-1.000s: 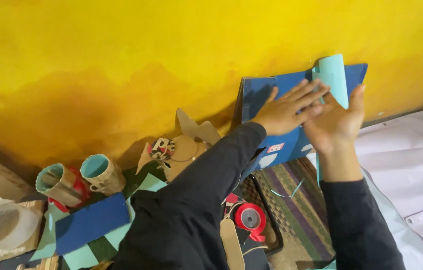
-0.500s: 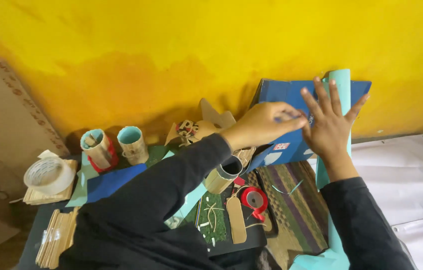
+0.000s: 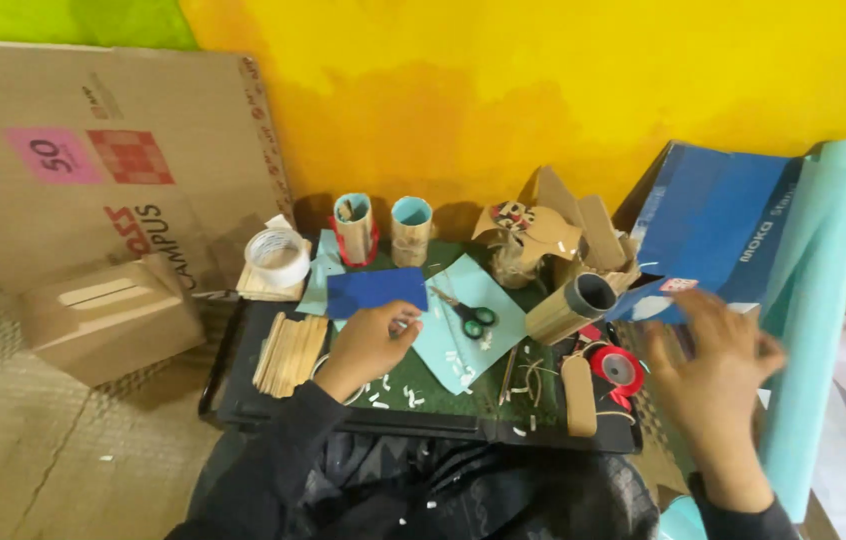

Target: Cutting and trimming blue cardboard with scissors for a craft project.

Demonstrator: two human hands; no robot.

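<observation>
Beside the scissors (image 3: 473,318) on the worktop (image 3: 233,400), the left hand (image 3: 368,345) pinches a small scrap, while the right hand (image 3: 713,365), fingers spread and empty, hovers near the red tape roll (image 3: 616,368).

Home craft corner, floor-level setup against painted yellow wall (image 3: 543,90). Black tray (image 3: 233,400) crowded with scissors (image 3: 471,317), tape roll (image 3: 278,256), wooden sticks (image 3: 288,350), cardboard tubes (image 3: 355,228), paper scraps. Flattened cardboard box (image 3: 103,150) leaning at left.

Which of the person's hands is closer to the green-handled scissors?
Left. The left hand rests on the tray just left of the scissors; the right hand is far to their right, by the light blue paper roll.
</observation>
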